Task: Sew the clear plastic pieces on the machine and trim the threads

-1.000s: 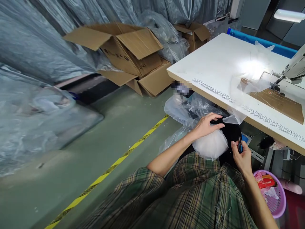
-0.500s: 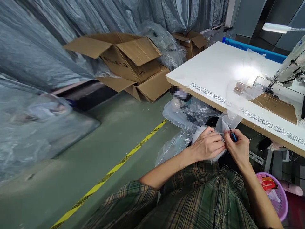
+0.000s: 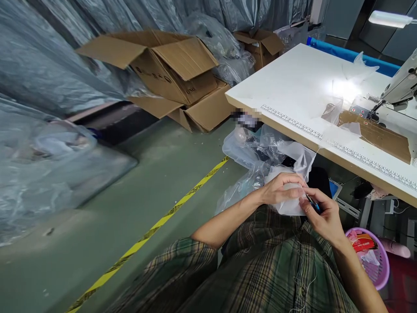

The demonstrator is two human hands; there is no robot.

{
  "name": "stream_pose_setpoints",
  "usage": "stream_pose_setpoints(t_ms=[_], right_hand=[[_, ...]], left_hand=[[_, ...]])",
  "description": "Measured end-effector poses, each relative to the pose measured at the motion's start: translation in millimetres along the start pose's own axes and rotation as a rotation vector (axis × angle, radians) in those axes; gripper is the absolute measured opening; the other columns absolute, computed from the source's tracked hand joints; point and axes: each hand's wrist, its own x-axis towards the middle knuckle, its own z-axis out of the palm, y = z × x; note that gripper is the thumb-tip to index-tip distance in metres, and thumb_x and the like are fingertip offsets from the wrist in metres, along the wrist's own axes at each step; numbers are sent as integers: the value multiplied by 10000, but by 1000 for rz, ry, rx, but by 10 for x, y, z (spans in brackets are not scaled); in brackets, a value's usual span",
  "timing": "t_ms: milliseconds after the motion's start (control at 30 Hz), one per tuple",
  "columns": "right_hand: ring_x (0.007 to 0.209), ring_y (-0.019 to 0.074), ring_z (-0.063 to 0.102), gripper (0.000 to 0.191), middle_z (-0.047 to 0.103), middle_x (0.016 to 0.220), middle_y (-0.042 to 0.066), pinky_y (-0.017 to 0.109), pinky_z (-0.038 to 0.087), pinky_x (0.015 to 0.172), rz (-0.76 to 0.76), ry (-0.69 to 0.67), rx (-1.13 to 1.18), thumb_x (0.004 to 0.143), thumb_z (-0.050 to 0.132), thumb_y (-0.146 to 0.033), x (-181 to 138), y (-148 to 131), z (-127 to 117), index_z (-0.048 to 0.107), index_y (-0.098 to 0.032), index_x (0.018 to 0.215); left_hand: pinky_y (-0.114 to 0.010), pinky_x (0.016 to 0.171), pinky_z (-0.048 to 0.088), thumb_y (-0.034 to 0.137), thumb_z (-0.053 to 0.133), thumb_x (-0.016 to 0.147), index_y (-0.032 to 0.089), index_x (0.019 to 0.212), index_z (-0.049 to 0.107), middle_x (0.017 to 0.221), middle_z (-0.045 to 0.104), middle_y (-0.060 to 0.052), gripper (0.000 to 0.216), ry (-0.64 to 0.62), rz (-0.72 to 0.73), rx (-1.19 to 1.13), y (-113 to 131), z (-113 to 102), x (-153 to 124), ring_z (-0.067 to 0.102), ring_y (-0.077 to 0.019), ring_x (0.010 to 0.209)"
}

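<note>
Left hand (image 3: 282,189) pinches the white sheer fabric piece (image 3: 291,201) taut in the lap, below the sewing table (image 3: 293,87) edge, presenting its edge to the blue-handled thread snips (image 3: 313,203) gripped in the closed right hand (image 3: 322,216), evidently for trimming

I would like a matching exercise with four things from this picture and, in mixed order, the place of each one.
Things:
1. white fabric piece
2. small blue snips
3. pink basket
4. open cardboard box

Places:
a. on the floor by the plastic sheeting
b. under the left hand
c. in the right hand
d. low, under the white table

Pairs: 1-b, 2-c, 3-d, 4-a
</note>
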Motion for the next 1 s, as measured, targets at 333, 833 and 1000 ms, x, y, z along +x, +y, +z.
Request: stream_pose_setpoints(t_ms=[333,833,1000], right_hand=[[549,117,513,262,626,631,-1,228,421,515,184,-31,-23,841,643,-438,11,245,3,668,-183,786],[531,119,391,727,484,600,-8,264,305,497,268,-52,-92,860,356,-827,284,394,-33,661,-175,754],[503,104,300,708,355,536,-46,255,239,462,249,13,-51,804,420,-861,327,437,-14,605,-191,672]], left_hand=[[-207,562,353,576,834,664,133,789,652,634,563,28,496,176,-493,-354,-8,-11,-176,460,-77,585],[-220,598,404,474,777,757,130,813,735,718,655,-19,351,170,-470,-211,30,-32,-195,526,-107,654],[-221,614,423,511,790,740,132,834,741,769,687,-39,393,188,-482,-219,22,-40,-192,549,-116,675]])
